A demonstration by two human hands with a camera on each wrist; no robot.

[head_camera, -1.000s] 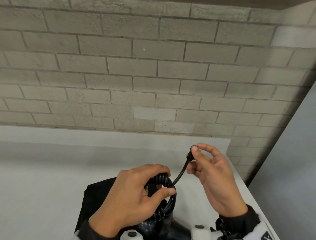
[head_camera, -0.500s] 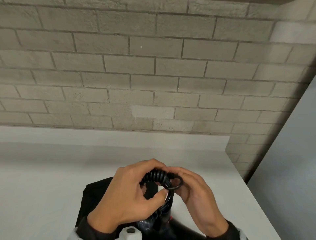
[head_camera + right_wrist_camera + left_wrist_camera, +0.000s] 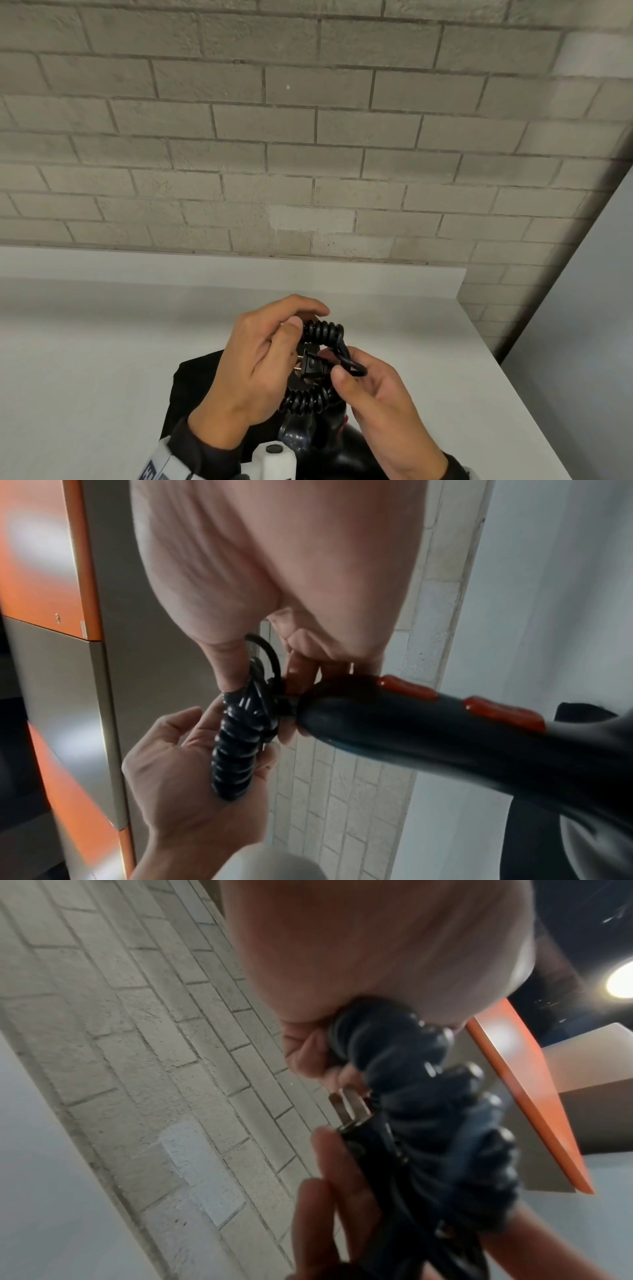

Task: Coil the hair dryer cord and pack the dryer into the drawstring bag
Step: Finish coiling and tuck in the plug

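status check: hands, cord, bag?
Left hand grips the coiled cord. Right hand pinches the straight end by the plug, plug inside the loop. Hair dryer not packed; black drawstring bag under it on the table.

One glossy black plastic hair dryer (image 3: 445, 739) is in view, with two red-orange switches (image 3: 405, 687) on its handle. One black spiral coiled cord (image 3: 323, 330) ends in one black plug (image 3: 313, 366) with two metal prongs (image 3: 349, 1106). One black fabric bag (image 3: 191, 383) lies at six o'clock on the one white surface (image 3: 102, 342). Two bare hands show: one left hand (image 3: 260, 359) and one right hand (image 3: 380, 394).
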